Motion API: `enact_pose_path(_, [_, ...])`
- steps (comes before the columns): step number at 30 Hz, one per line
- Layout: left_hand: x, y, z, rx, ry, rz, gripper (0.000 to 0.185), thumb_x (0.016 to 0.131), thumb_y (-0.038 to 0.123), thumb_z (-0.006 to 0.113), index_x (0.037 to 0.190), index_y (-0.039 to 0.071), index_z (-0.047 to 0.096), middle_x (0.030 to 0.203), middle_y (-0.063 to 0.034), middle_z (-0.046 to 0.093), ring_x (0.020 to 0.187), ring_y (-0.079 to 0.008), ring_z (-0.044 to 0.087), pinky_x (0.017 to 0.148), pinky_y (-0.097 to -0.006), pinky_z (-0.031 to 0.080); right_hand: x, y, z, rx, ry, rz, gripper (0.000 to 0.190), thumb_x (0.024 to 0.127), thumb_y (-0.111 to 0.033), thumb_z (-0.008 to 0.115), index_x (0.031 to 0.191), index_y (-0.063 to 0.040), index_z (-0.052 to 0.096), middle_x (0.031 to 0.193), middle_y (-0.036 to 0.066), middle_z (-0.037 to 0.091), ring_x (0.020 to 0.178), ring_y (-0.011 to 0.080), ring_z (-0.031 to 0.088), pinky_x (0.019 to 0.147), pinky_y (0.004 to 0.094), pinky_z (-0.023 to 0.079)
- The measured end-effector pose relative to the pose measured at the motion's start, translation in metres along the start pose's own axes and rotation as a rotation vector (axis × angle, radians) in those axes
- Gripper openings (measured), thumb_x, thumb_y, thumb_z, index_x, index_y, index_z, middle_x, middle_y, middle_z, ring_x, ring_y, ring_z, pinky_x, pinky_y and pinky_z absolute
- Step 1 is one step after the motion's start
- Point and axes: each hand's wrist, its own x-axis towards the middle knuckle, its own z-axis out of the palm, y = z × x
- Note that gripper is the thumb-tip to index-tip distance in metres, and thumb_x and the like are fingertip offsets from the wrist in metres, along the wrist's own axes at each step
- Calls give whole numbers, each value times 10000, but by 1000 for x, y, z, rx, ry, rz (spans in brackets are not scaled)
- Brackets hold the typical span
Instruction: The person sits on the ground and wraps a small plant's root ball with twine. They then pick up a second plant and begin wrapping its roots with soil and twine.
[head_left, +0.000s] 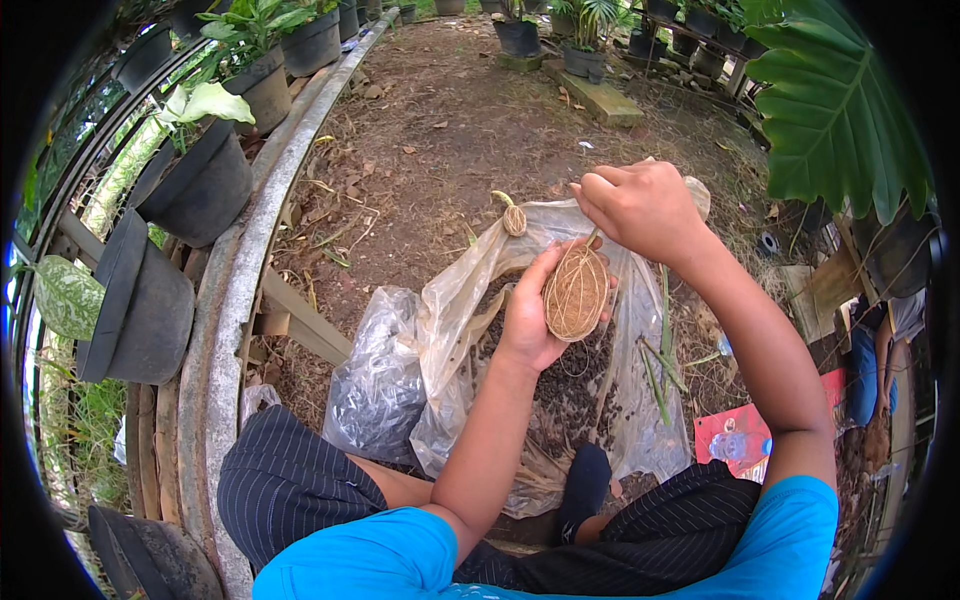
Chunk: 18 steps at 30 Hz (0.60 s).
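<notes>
My left hand (534, 304) holds an oval ball of brown fibre (577, 289), wound with thin twine, its fingers wrapped around the sides. From the ball's top a short greenish stem (592, 237) sticks up towards my right hand (637, 206). That hand is curled just above the ball, back upward; its fingertips and anything between them are hidden. Below the ball lies a spread clear plastic sheet or bag (649, 360) bearing dark loose soil-like material (559, 390). A smaller twine-wound ball (514, 220) with a curved green stem rests at its far edge.
Left of the sheet stands a clear plastic bag (379, 390) with dark contents. Cut green stalks (660, 367) lie at the right, near a plastic bottle (729, 445) on a red surface (709, 429). Potted plants (199, 184) line the left ledge (259, 202). Another person (870, 367) is at far right.
</notes>
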Motion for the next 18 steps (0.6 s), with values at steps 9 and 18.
enact_pose_path(9, [-4, -2, 6, -15, -48, 89, 526, 1079, 410, 437, 1432, 25, 499, 1193, -119, 633, 1064, -271, 638, 727, -419, 560, 1, -3, -4, -38, 35, -11, 291, 942, -234, 676, 723, -93, 547, 647, 38, 602, 544, 235, 654, 487, 364, 510])
enact_pose_path(18, [-3, -3, 11, -461, -169, 66, 497, 958, 335, 591, 1351, 35, 541, 1214, -97, 591, 1168, -251, 555, 869, -404, 524, -5, -1, -7, -78, 174, -57, 274, 895, -194, 724, 738, -114, 514, 648, 6, 559, 551, 201, 645, 500, 341, 515])
